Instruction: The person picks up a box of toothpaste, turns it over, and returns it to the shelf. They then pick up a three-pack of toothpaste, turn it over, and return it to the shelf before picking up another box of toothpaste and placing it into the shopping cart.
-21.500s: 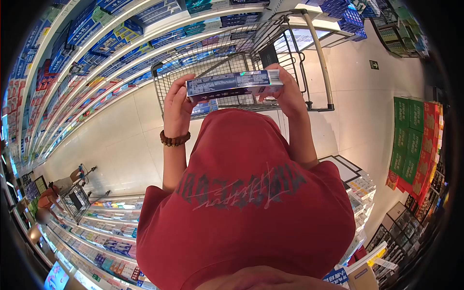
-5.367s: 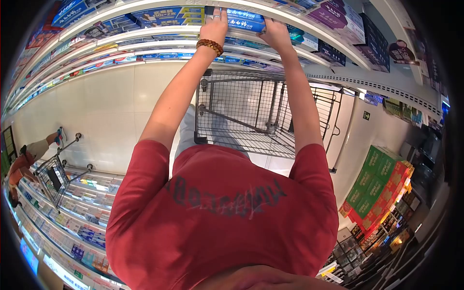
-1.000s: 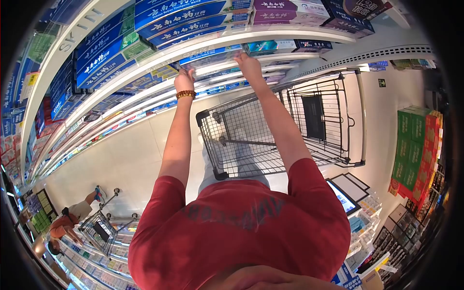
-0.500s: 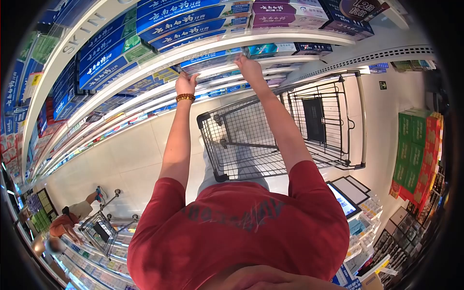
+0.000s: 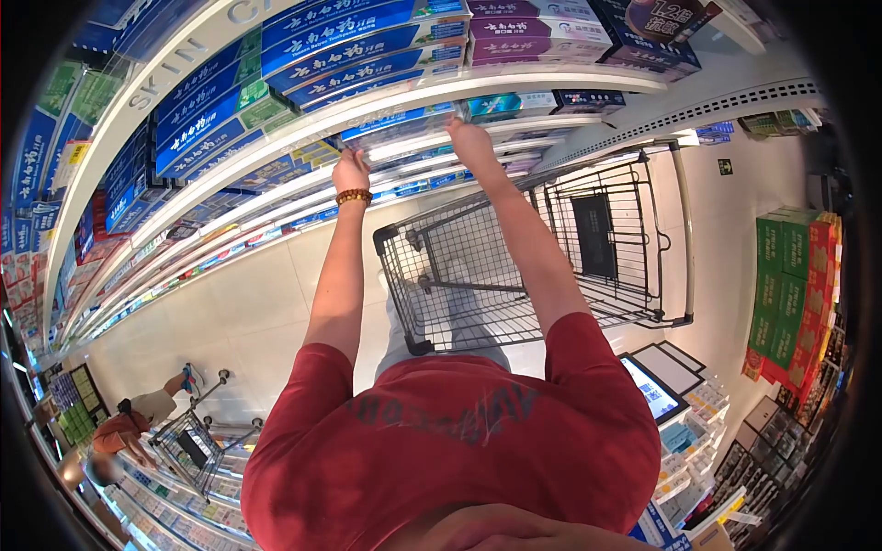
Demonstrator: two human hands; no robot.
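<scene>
Both hands reach forward to the shelf below the top one, at the two ends of a blue toothpaste box (image 5: 395, 118). My left hand (image 5: 351, 172), with a beaded bracelet at the wrist, has its fingers closed at the box's left end. At the right end, my right hand (image 5: 470, 142) is closed, its fingertips by the box's edge. The shelf lip above hides part of the box, and the exact grip is hard to make out. To the right of my right hand lies a teal box (image 5: 516, 106) on the same shelf.
A black wire shopping cart (image 5: 459, 248) stands under my right forearm. Blue toothpaste boxes (image 5: 367, 46) and purple boxes (image 5: 537, 32) fill the top shelf. Behind left, a person (image 5: 138, 418) is beside another cart (image 5: 193, 445). Green and red cartons (image 5: 785, 289) are stacked at right.
My left hand has turned slightly and dropped a little from the shelf lip. The right hand has shifted slightly down, and the view has moved a little.
</scene>
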